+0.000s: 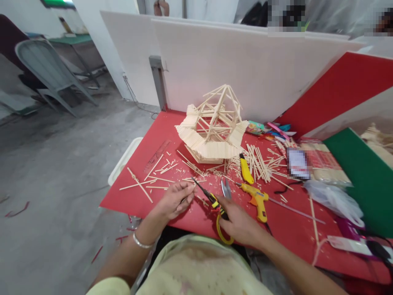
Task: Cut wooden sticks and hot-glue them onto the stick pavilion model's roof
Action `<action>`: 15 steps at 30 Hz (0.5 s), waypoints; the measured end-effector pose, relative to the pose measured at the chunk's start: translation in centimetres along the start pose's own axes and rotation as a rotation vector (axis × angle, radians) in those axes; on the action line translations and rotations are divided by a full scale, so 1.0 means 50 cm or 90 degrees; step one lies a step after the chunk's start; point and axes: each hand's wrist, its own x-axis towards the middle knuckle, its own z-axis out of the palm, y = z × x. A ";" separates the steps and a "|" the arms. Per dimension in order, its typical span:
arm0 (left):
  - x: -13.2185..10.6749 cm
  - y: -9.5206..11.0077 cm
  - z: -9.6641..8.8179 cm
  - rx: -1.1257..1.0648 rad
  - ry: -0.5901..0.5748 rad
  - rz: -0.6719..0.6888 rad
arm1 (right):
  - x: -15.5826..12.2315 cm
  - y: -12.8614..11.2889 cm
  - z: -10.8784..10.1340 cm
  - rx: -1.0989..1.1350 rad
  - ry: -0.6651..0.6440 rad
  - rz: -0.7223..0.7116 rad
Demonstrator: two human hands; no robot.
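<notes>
My left hand [178, 200] is closed in a pinch near the table's front edge; whatever its fingertips hold is too small to make out. My right hand [235, 219] grips a black-and-yellow tool [212, 200] that looks like long-nose pliers, its thin dark tip close to the left fingertips. Silver blades [226, 188] show just beyond the right hand, and a yellow handle loop [224, 230] hangs below it. Behind both hands stands a framework model of wooden sticks [211, 143] with a pointed top and flat stick panels around it.
Loose sticks [258, 164] and offcuts lie on the red tabletop [135, 200]. On the right are a yellow cutter knife [246, 170], a yellow glue gun [257, 198], packs of sticks [325, 162] and a plastic bag [334, 198]. A clear ruler [157, 155] lies left; white boards [221, 65] stand behind.
</notes>
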 end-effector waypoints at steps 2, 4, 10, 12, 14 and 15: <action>-0.003 0.001 0.005 0.055 0.032 0.016 | -0.004 -0.014 0.001 0.043 -0.016 0.015; -0.004 0.003 0.009 0.098 0.056 0.033 | -0.009 -0.025 0.003 0.106 -0.052 0.039; 0.003 -0.003 -0.015 0.194 0.118 0.095 | -0.011 -0.041 0.002 0.352 -0.144 0.176; 0.006 -0.008 -0.028 0.247 0.163 0.109 | 0.003 -0.043 0.001 0.265 -0.074 0.152; 0.007 -0.011 -0.034 0.292 0.192 0.129 | 0.024 -0.048 0.007 0.095 -0.022 0.122; 0.007 -0.010 -0.034 0.301 0.201 0.141 | 0.035 -0.052 0.014 0.005 -0.013 0.117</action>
